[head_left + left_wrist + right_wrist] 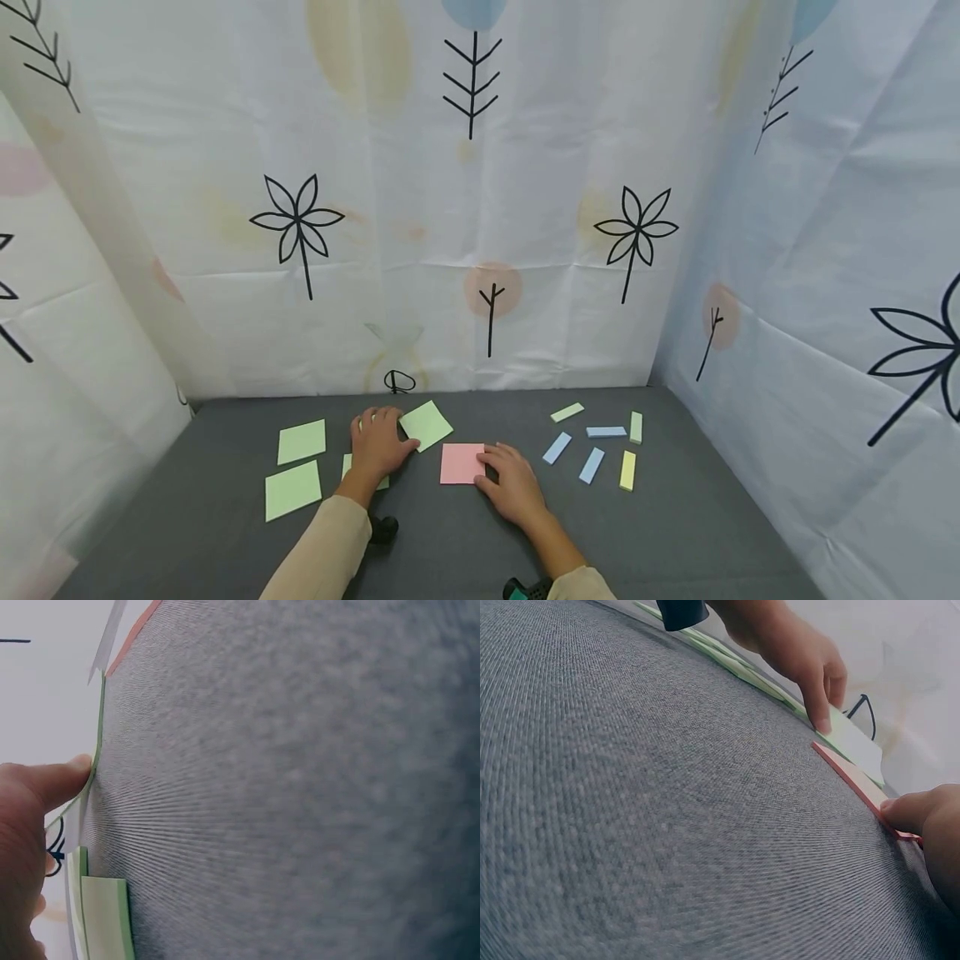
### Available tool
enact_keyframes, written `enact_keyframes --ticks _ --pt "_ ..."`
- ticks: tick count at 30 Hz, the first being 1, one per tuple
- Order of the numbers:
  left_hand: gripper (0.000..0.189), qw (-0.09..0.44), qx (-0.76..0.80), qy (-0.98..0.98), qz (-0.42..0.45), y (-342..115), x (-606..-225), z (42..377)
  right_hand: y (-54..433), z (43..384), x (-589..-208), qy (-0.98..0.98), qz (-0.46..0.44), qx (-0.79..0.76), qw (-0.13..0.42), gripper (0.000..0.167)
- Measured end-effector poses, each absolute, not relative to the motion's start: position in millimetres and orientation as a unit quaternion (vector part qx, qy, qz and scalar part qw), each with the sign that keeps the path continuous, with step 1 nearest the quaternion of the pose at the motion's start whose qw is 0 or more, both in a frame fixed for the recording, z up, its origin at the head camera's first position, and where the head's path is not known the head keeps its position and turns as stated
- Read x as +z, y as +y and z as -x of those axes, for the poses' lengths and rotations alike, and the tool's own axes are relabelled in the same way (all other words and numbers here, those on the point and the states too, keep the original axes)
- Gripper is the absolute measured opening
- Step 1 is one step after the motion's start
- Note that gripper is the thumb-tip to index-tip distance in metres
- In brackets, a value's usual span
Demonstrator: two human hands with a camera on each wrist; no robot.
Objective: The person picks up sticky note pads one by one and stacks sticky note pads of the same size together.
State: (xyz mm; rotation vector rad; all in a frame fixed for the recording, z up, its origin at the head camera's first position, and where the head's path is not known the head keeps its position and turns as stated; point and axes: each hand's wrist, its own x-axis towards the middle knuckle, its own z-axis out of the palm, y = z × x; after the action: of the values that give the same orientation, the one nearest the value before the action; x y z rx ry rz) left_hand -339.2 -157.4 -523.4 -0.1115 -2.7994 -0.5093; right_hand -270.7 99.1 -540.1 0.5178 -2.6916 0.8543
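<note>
My left hand [378, 442] is at the back middle of the table, its thumb on the near left corner of a tilted green sticky note [427, 427]. In the left wrist view that green note [100, 724] bends at the thumb tip [79, 763]. Another green note [383, 483] lies partly hidden under the left hand and wrist. To the right, my right hand [513, 485] pinches the right edge of a pink sticky note pad [461, 463] between thumb and fingers. The pink pad [851, 774] lies close to the tilted green note in the right wrist view.
Two green notes [302, 442] lie at the left of the grey table [450, 550]. On the right are several narrow strips: blue ones [606, 432], green ones [636, 427] and a yellow one [627, 471]. Patterned white curtains [525, 208] enclose the table at the back and sides.
</note>
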Motion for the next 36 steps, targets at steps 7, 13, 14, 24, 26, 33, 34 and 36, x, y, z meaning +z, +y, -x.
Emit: enact_keyframes --ticks 7,13,14,24,26,33,34,36 --pt "0.048 0.205 -0.226 -0.952 0.011 -150 -521 333 100 271 -540 -0.927 -0.183 0.298 0.138 0.035" --pt "0.039 0.248 -0.307 -0.919 -0.003 -141 -520 326 100 271 -541 -0.926 -0.181 0.301 0.138 0.035" --pt "0.037 0.25 -0.319 -0.914 -0.004 -140 -521 326 99 271 -541 -0.926 -0.18 0.301 0.137 0.035" --pt "0.032 0.28 -0.467 -0.839 -0.016 -128 -526 317 99 270 -543 -0.927 -0.179 0.301 0.137 0.035" --pt "0.033 0.285 -0.497 -0.819 -0.034 -127 -526 315 99 270 -543 -0.927 -0.179 0.3 0.137 0.035" --pt "0.035 0.258 -0.578 -0.772 -0.063 -122 -525 307 99 271 -542 -0.926 -0.179 0.302 0.14 0.035" --pt "0.035 0.249 -0.591 -0.764 -0.065 -122 -525 306 99 271 -542 -0.926 -0.18 0.301 0.141 0.035" --pt "0.036 0.229 -0.614 -0.753 -0.064 -122 -526 304 99 271 -542 -0.927 -0.178 0.3 0.138 0.035"
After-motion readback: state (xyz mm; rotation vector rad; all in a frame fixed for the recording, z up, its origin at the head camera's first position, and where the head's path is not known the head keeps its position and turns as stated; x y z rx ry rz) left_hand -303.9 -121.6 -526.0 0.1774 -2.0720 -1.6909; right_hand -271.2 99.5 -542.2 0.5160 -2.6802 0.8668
